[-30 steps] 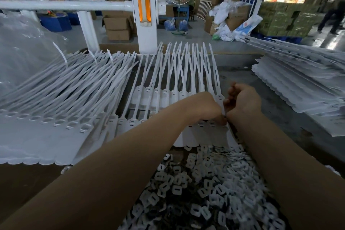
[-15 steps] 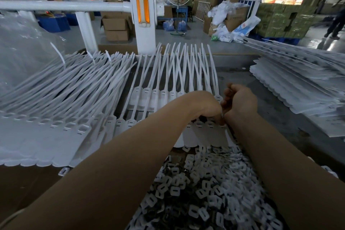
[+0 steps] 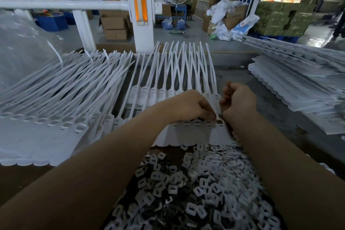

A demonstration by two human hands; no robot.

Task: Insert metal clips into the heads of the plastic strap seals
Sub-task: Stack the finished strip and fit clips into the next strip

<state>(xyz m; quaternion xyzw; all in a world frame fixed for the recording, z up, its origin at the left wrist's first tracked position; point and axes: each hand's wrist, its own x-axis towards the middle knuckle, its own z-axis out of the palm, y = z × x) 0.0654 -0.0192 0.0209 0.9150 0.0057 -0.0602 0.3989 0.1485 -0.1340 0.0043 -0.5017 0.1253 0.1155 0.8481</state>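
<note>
Item: joined row of white plastic strap seals (image 3: 194,132), flat before me — near it, a heap of small square metal clips (image 3: 186,188). My left hand (image 3: 188,106) pinched the rightmost head; my right hand (image 3: 238,102) was clenched — on a clip, I cannot tell. Best seated square, pressed straight down.

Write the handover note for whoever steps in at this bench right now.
Left hand: fingers curled down on the head row of the seal strip at the bench middle.
Right hand: fisted beside the rightmost head; whether it holds a clip cannot be seen.
Loose clips lie heaped just in front of the strip.
More strips are stacked at left and right.
Done: cannot tell which heads are filled.
Left: work along this strip, then the next.
</note>
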